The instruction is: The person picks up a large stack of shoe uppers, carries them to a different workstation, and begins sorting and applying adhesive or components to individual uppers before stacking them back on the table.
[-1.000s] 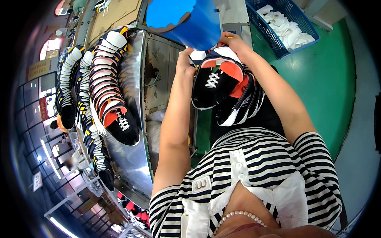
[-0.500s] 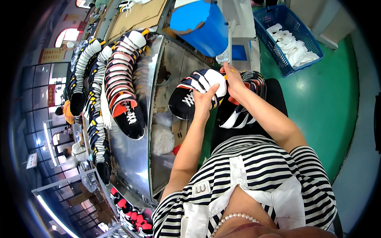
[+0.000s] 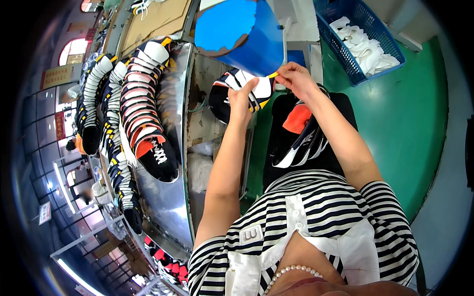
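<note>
My left hand (image 3: 241, 98) grips a black, white and navy shoe upper (image 3: 219, 101) with white laces, thumb on top of its white part. At the heel end of this upper, my right hand (image 3: 296, 80) pinches a small yellow tab (image 3: 274, 75) between thumb and fingers. The upper is held beside a blue bin-like body (image 3: 266, 52), close under its lower edge. Below my right forearm, more shoe uppers (image 3: 301, 148) with an orange-red lining lie on my black-covered lap; the forearm hides part of them.
On the metal table (image 3: 170, 207) to my left lies a long row of nested shoe uppers (image 3: 140, 98), with further rows (image 3: 94, 113) beyond it. A blue plastic basket (image 3: 363, 74) of white pieces stands on the green floor at the far right. Cardboard (image 3: 153, 24) lies at the back left.
Both hands have moved up and slightly away with the upper, toward the blue body. My right hand now pinches the yellow tab. The uppers on my lap have shifted, showing more orange-red lining.
</note>
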`<state>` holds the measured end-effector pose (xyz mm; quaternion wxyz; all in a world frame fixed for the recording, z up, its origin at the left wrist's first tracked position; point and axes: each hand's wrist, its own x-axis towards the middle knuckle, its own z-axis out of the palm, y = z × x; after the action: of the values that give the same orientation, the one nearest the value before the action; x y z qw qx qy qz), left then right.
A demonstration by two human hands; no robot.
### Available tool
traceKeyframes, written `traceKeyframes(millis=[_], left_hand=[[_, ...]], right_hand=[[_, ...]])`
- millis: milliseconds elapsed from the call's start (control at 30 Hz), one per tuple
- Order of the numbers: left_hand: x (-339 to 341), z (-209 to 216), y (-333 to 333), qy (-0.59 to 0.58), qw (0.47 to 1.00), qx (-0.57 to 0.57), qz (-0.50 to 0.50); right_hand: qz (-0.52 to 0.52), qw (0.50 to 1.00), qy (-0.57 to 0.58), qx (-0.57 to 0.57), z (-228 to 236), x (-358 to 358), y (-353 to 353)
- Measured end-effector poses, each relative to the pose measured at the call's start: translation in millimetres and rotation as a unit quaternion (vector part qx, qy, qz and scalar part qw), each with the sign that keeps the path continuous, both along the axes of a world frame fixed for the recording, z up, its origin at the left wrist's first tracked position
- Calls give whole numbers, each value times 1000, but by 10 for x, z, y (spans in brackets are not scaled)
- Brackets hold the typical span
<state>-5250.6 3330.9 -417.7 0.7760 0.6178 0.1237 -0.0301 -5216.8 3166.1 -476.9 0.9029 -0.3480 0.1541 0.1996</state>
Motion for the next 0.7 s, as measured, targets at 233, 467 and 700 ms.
traceKeyframes(millis=[233, 467, 700], left_hand=[[151, -177, 216, 234, 940, -232, 85], [-716, 324, 656, 56, 956, -118, 263], [-2159, 1553, 794, -116, 866, 140, 466]], right_hand=[[-13, 988, 9, -154, 88, 206, 174], [291, 568, -364, -679, -173, -255, -237], [588, 307, -310, -680, -275, -145, -280]])
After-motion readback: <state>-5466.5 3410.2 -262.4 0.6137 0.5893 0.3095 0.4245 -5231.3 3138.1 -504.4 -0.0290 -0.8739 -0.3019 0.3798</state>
